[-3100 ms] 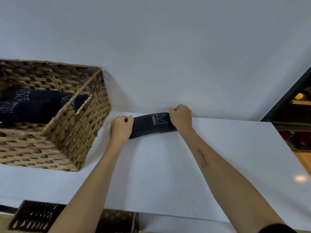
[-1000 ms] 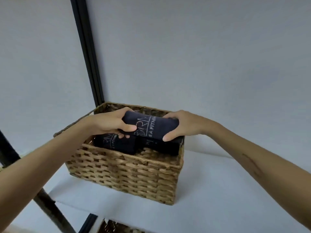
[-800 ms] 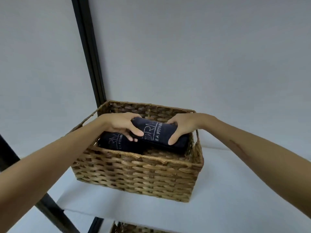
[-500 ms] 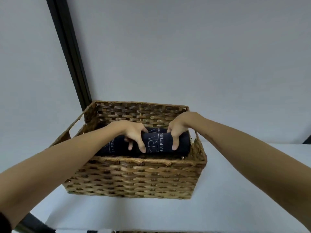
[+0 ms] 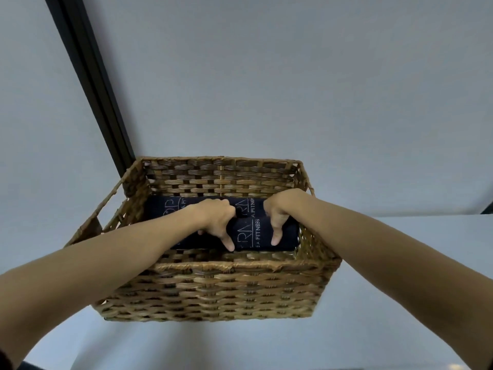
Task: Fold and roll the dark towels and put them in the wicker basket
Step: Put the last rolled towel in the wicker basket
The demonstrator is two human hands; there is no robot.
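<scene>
Both of your hands are down inside the wicker basket [image 5: 213, 287], gripping one rolled dark towel [image 5: 262, 233] from above. Your left hand [image 5: 216, 220] clasps the roll's left part, its thumb stretched down the near side of the cloth and its fingers curled over the top and far side, where they go out of sight. Your right hand [image 5: 277, 214] clasps the right part in the same way, thumb pointing down the near face and the other fingers hooked over the crest. Between your two thumbs the towel's pale printed lettering shows, with the word FITNESS readable and running along the length of the thumbs. The roll lies crosswise in the near right part of the basket, close to the front wall, and its right end is near the right wall; whether it touches either wall you cannot tell from this angle. Behind it lies a second rolled dark towel [image 5: 170, 209] with similar pale lettering, stretching from the left side across the middle, partly covered by your left hand and wrist. The basket is rectangular, woven in brown strips, with a handle cut-out in its left wall, and it stands on a white table [image 5: 400, 263]. Behind the basket rises a plain pale wall [image 5: 293, 76], crossed on the left by a slanting black post [image 5: 90, 76].
</scene>
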